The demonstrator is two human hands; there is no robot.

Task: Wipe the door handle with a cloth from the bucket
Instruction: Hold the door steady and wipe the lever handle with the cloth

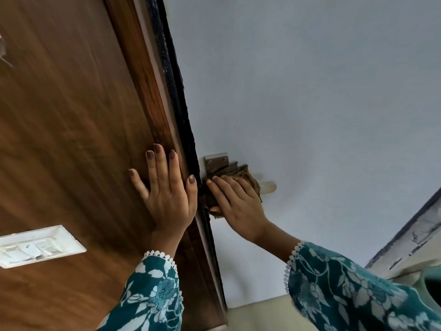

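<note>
A metal door handle [268,186] sticks out from a steel plate [216,161] on the pale blue door [298,91]. A brown cloth [248,176] is wrapped over most of the handle; only its rounded end shows. My right hand [236,204] presses the cloth against the handle, fingers curled around it. My left hand [164,189] lies flat with fingers spread on the wooden frame [71,115] beside the door edge. The bucket is out of view.
A white switch plate [38,244] is set in the wood panel at the lower left. A dark strip [176,91] runs along the door edge. A pale floor [257,314] and a chipped ledge [405,244] show at the lower right.
</note>
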